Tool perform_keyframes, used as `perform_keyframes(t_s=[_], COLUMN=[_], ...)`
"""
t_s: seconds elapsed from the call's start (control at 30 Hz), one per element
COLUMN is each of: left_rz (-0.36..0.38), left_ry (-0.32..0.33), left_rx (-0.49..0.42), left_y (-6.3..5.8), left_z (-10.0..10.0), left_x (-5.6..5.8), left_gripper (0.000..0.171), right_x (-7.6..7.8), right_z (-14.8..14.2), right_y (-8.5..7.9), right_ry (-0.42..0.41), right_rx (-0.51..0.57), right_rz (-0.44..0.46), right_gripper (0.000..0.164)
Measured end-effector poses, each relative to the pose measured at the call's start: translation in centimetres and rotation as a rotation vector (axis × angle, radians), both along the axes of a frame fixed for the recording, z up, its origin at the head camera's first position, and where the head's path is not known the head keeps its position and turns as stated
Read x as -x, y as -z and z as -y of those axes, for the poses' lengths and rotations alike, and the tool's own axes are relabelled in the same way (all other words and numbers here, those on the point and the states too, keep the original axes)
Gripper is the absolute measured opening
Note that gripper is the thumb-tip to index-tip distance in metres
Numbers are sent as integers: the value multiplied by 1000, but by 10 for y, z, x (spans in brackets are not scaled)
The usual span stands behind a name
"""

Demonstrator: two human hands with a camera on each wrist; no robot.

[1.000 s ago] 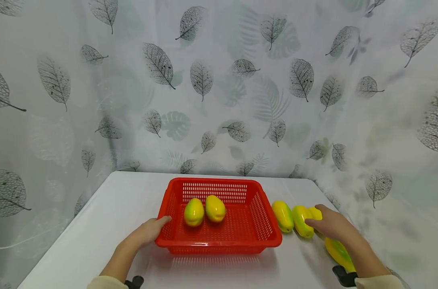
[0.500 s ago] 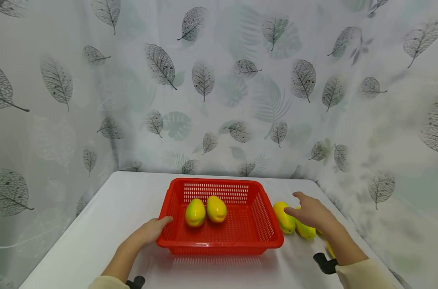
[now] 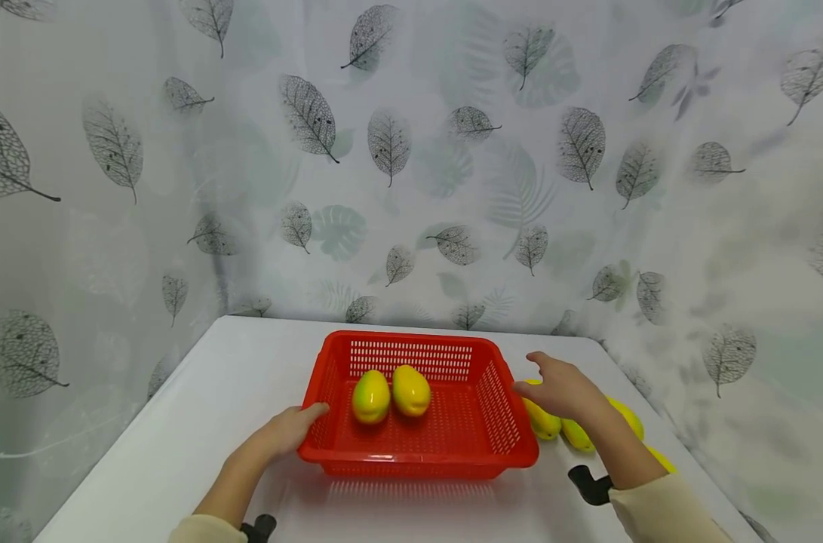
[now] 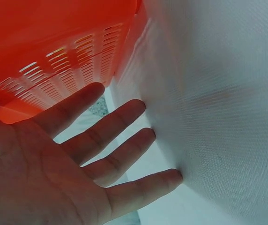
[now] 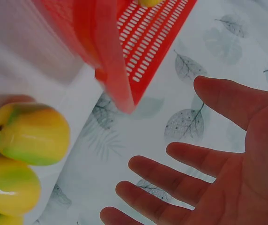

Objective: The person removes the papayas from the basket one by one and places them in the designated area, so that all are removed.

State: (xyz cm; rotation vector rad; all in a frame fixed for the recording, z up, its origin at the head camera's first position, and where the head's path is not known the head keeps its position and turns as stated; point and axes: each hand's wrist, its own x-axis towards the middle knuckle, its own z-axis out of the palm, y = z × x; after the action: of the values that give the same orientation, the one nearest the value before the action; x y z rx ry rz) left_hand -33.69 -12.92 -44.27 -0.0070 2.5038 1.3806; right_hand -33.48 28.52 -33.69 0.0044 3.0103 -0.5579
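A red plastic basket (image 3: 445,434) stands on the white table with two glossy yellow-green mangoes (image 3: 371,397) inside, towards its left. My left hand (image 3: 282,434) is at the basket's left side, its thumb lying over the rim. In the left wrist view the fingers (image 4: 108,131) are straight and spread below the basket wall, tips at the white table surface. My right hand (image 3: 560,388) hovers by the basket's right rim with nothing in it; its fingers (image 5: 167,180) are extended and spread. Under and beside it lie several more mangoes (image 3: 543,422), partly hidden by the hand and forearm.
The white table (image 3: 248,377) has its back edge just behind the basket. Leaf-printed curtains (image 3: 438,188) enclose the back and both sides. Dark wrist mounts (image 3: 591,486) sit below both hands.
My right hand has moved left from over the loose mangoes to the basket's right rim. My left hand stays at the basket. The view has shifted slightly.
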Motion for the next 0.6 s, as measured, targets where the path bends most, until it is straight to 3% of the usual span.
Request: perform_keyframes(t_s=[0.43,0.6], left_rz=[2,-14], left_ry=[0,0], left_rx=[13,22], left_y=[1,0], left_z=[1,0], left_x=[1,1], left_gripper=[44,47], right_x=[9,12], right_z=[44,64], right_y=[-3,-2], right_ry=[-42,-81], right_rx=[90,62], right_rz=[-6,-38], right_gripper=[74,74])
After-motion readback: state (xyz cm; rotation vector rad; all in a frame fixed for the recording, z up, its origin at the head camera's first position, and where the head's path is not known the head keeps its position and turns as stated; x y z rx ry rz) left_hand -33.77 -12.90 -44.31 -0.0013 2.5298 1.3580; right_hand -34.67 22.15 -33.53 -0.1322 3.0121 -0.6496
